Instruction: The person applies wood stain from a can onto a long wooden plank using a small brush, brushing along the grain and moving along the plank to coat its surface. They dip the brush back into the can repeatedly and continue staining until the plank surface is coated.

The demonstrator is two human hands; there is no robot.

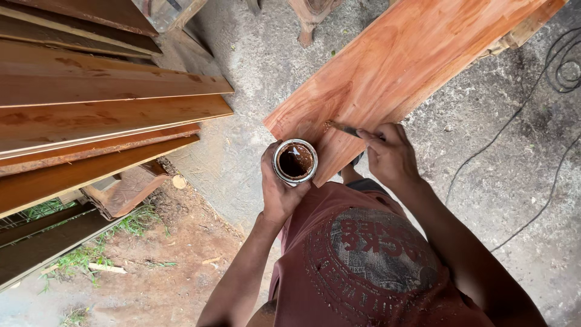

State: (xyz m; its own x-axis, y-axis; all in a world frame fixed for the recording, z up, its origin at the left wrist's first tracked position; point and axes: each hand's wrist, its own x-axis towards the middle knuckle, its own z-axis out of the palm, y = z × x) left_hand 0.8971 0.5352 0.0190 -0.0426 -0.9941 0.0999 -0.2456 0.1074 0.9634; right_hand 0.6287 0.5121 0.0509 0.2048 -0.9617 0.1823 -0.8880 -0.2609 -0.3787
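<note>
Reddish-orange board [399, 66] streaked with paler and darker grain; round tin [295, 161] with a silvery-white rim around dark brown, glossy liquid; small tool [344, 128] dull dark with a tan-speckled tip. Faded brick-red shirt [357, 254] printed with a worn grey circular design and red lettering; stacked planks [91, 115] in warm brown and orange with darker blotches and pale edges. Grey floor [496, 181] mottled with light dust, crossed by thin black cables [544, 72]; reddish-brown earth [169, 266] dotted with green grass tufts.

light: soft even daylight | shadows: faint, diffuse | glare: none | focus: sharp | edges: wide-angle bending
</note>
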